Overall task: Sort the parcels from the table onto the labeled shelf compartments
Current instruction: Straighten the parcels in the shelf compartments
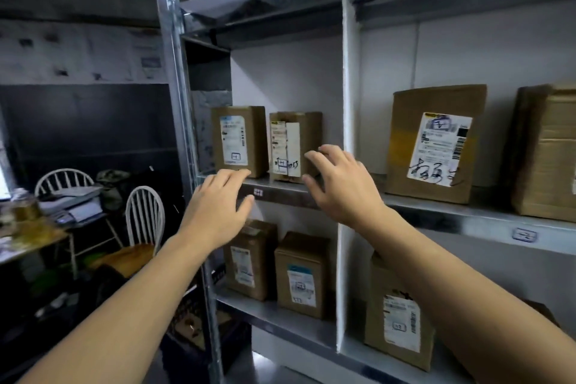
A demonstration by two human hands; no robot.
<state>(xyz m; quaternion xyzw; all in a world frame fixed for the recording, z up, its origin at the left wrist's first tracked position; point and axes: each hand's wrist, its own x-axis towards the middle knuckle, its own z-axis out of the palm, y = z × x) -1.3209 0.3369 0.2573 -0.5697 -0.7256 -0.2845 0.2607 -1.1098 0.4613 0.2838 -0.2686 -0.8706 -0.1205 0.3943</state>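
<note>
At the left compartment of the middle shelf point(286, 196), the step appears to be seating the parcel point(296, 146): push it squarely back beside the neighbouring box point(238, 140), label outward. Left grip point(218, 206) and right grip point(339, 184) are spread apart, empty. Parcel: small upright brown carton, white label, handwritten marks.

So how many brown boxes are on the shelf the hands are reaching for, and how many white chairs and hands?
Brown boxes: 4
White chairs: 2
Hands: 2
Total: 8
</note>
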